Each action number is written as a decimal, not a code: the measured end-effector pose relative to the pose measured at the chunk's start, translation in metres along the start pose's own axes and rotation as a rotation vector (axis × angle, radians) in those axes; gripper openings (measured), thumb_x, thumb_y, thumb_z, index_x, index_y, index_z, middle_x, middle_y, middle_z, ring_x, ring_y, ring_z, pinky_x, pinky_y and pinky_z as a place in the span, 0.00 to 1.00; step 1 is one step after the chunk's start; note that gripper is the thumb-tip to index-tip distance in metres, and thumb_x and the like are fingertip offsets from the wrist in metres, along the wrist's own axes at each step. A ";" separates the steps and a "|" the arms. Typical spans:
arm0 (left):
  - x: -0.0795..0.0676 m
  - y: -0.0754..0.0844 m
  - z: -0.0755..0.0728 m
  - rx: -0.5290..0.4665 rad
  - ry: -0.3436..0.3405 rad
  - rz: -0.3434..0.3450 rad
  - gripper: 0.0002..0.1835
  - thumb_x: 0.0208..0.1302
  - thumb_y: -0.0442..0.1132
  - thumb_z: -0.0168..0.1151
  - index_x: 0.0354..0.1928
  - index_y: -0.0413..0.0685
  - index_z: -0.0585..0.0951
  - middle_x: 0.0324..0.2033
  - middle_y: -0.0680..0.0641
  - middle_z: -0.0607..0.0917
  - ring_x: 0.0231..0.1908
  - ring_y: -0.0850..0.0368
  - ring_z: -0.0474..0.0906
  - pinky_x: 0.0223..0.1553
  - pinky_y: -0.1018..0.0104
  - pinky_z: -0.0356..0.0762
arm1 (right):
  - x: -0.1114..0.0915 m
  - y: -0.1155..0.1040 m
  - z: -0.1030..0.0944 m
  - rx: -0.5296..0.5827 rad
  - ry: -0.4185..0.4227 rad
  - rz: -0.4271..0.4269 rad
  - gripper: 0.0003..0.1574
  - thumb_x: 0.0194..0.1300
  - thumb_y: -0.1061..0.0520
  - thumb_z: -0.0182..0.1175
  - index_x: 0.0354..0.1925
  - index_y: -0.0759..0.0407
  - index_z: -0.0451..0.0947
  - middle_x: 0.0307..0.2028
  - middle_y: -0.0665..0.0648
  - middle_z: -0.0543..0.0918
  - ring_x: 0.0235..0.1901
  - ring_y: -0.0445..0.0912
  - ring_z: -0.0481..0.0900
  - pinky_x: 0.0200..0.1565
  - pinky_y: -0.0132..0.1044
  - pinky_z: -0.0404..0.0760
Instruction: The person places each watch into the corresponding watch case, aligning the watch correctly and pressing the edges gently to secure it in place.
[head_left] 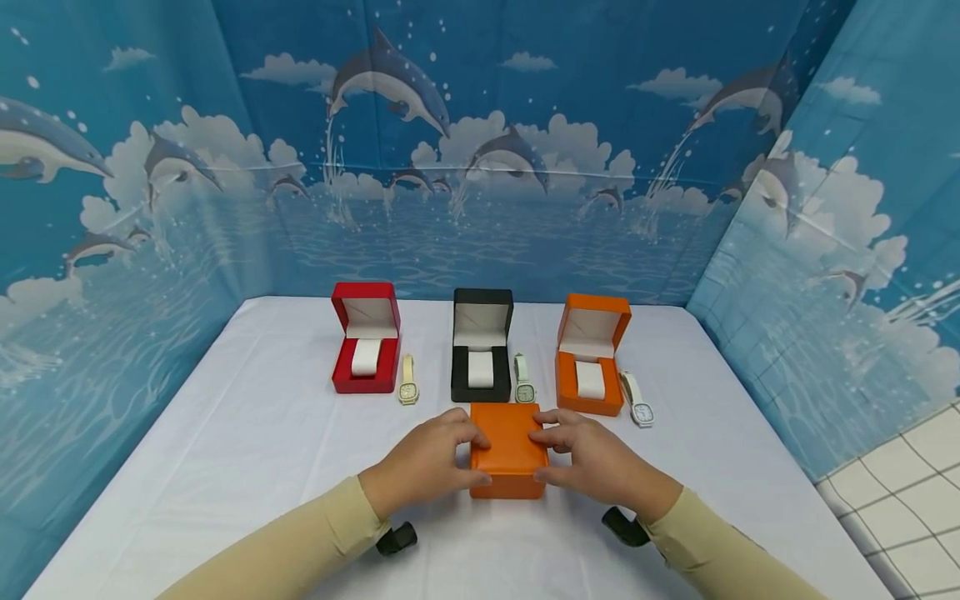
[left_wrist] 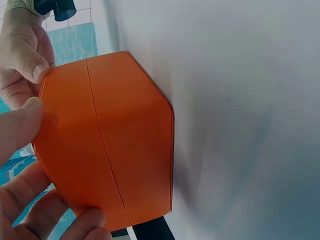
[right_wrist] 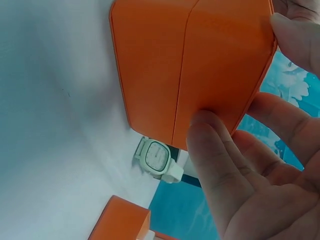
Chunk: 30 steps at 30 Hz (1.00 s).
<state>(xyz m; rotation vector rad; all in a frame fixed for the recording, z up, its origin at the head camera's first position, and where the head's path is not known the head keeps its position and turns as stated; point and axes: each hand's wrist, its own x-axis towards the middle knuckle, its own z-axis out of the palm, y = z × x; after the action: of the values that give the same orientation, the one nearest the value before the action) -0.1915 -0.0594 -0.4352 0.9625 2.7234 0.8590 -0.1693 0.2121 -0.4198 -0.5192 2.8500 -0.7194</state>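
A closed orange watch box (head_left: 510, 439) stands at the front middle of the table, its lid down. My left hand (head_left: 429, 457) grips its left side, thumb near the front edge and fingers on the lid's edge. From the right, my right hand (head_left: 597, 455) holds the opposite side, thumb low at the front corner and fingertips on the lid. In the left wrist view the box's orange side (left_wrist: 107, 140) shows a thin seam between lid and base. A pale green watch (right_wrist: 156, 156) lies just beyond the box in the right wrist view.
Behind stand open watch boxes with white cushions: red (head_left: 343, 379), black (head_left: 459, 383) and orange (head_left: 566, 390). A yellowish watch (head_left: 408, 385) lies beside the red box, a white watch (head_left: 640, 408) beside the open orange one. A dolphin-print curtain (head_left: 480, 225) closes off the white table's (head_left: 285, 433) back and sides.
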 end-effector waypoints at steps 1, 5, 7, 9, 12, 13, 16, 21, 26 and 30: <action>0.000 0.000 0.000 0.002 0.001 0.001 0.18 0.61 0.52 0.79 0.50 0.56 0.87 0.45 0.58 0.81 0.50 0.55 0.82 0.59 0.62 0.83 | 0.000 0.000 0.000 -0.005 0.001 -0.004 0.35 0.61 0.45 0.78 0.64 0.54 0.84 0.70 0.52 0.78 0.68 0.53 0.77 0.63 0.48 0.83; 0.000 0.001 -0.001 0.005 0.002 -0.003 0.18 0.61 0.52 0.79 0.50 0.56 0.88 0.45 0.59 0.80 0.49 0.55 0.82 0.59 0.63 0.83 | 0.001 -0.001 -0.002 -0.019 0.002 -0.020 0.35 0.61 0.45 0.78 0.63 0.54 0.85 0.69 0.53 0.78 0.65 0.52 0.80 0.61 0.47 0.85; 0.001 0.001 -0.001 0.006 0.002 -0.004 0.18 0.61 0.52 0.79 0.50 0.56 0.88 0.45 0.59 0.80 0.49 0.55 0.82 0.59 0.63 0.83 | 0.001 -0.001 -0.003 -0.020 0.000 -0.025 0.34 0.61 0.46 0.78 0.63 0.55 0.85 0.69 0.53 0.78 0.62 0.51 0.82 0.58 0.46 0.86; 0.001 0.001 -0.001 0.004 0.001 -0.009 0.18 0.61 0.52 0.79 0.50 0.56 0.88 0.45 0.59 0.80 0.50 0.56 0.82 0.59 0.63 0.83 | 0.001 -0.002 -0.004 -0.019 -0.002 -0.032 0.34 0.61 0.46 0.78 0.62 0.55 0.85 0.69 0.54 0.79 0.59 0.50 0.84 0.57 0.45 0.87; 0.001 0.001 -0.001 0.005 -0.001 -0.014 0.18 0.61 0.52 0.79 0.50 0.57 0.88 0.45 0.60 0.80 0.50 0.56 0.82 0.59 0.63 0.83 | 0.001 -0.002 -0.004 -0.019 -0.004 -0.037 0.34 0.61 0.46 0.78 0.62 0.56 0.85 0.69 0.55 0.79 0.58 0.49 0.84 0.56 0.44 0.88; 0.001 0.001 -0.001 0.005 0.000 -0.013 0.18 0.61 0.52 0.79 0.50 0.56 0.88 0.45 0.60 0.80 0.50 0.56 0.82 0.59 0.63 0.83 | 0.001 -0.002 -0.005 -0.022 -0.002 -0.039 0.34 0.61 0.46 0.78 0.62 0.56 0.85 0.69 0.55 0.79 0.58 0.49 0.84 0.56 0.44 0.88; 0.001 0.000 -0.001 0.009 -0.004 -0.012 0.18 0.61 0.52 0.78 0.50 0.57 0.88 0.46 0.59 0.81 0.51 0.56 0.82 0.60 0.62 0.83 | 0.002 -0.003 -0.005 -0.027 -0.002 -0.044 0.34 0.61 0.46 0.78 0.62 0.56 0.85 0.69 0.55 0.79 0.59 0.50 0.84 0.56 0.44 0.88; 0.000 -0.001 -0.004 0.022 -0.030 -0.002 0.18 0.63 0.53 0.77 0.52 0.58 0.88 0.47 0.60 0.81 0.53 0.56 0.81 0.62 0.61 0.82 | 0.002 -0.005 -0.006 -0.041 -0.010 -0.038 0.33 0.61 0.46 0.78 0.61 0.55 0.86 0.68 0.55 0.79 0.64 0.52 0.80 0.62 0.49 0.84; -0.002 -0.005 -0.011 0.039 -0.058 0.030 0.17 0.65 0.53 0.75 0.53 0.59 0.87 0.50 0.60 0.82 0.55 0.57 0.81 0.64 0.59 0.81 | 0.004 -0.005 -0.010 -0.067 -0.025 -0.045 0.31 0.61 0.45 0.78 0.60 0.54 0.87 0.67 0.55 0.81 0.66 0.54 0.78 0.65 0.52 0.82; -0.004 -0.011 -0.020 0.038 -0.062 0.021 0.16 0.67 0.52 0.73 0.54 0.58 0.87 0.54 0.60 0.83 0.58 0.59 0.80 0.66 0.56 0.80 | 0.007 -0.006 -0.013 -0.090 -0.023 -0.059 0.31 0.63 0.43 0.76 0.60 0.54 0.86 0.63 0.54 0.83 0.64 0.52 0.80 0.65 0.52 0.82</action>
<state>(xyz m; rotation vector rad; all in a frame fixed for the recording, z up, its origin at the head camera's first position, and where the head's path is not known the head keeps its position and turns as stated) -0.2004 -0.0789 -0.4248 1.0095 2.6912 0.7700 -0.1771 0.2103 -0.4061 -0.6228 2.8670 -0.5930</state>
